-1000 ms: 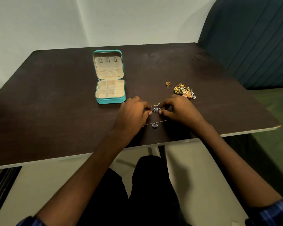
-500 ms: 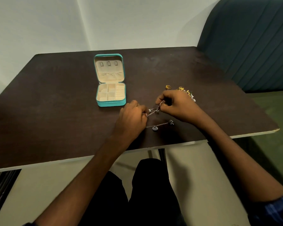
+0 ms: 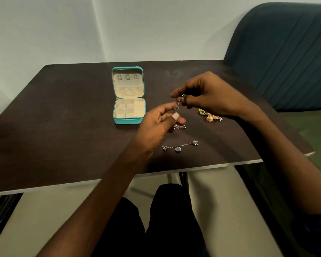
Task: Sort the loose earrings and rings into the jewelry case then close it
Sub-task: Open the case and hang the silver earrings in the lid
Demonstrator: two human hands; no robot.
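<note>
While left hand (image 3: 157, 123) and right hand (image 3: 208, 95) pinch silver chain earring (image 3: 178, 104) above worktop (image 3: 63, 117), jewelry case (image 3: 128, 95) stands open, just left. Second chain earring (image 3: 180, 145) lies nearer. No legible markings.

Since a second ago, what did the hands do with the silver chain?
Both hands lifted one silver chain earring off the table; the right hand pinches its top, the left hand its lower end. The other chain earring, the gold pile and the open case stayed put.
</note>
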